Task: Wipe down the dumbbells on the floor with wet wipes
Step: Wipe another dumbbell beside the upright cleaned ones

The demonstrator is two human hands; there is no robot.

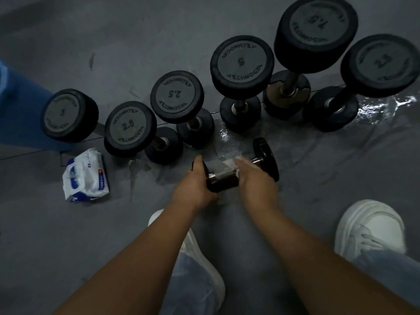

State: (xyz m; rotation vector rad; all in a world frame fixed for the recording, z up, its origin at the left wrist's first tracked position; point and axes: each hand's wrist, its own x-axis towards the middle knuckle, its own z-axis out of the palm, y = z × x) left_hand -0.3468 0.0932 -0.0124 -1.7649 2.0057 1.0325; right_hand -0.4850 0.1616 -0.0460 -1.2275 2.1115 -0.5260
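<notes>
Dumbbell (223,178) lying on floor (318,189) just ahead of me, axis near-left to far-right.
My left hand (195,185) grips its near head; my right hand (254,180), blurred, holds a wet wipe (228,164) curled over the handle, nearer the far head.

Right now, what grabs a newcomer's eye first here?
At centre, the left hand grips a small dumbbell lying on the floor, and the right hand holds a white wipe on its handle. Behind stands a row of upright dumbbells; a wipes pack lies left.
</notes>
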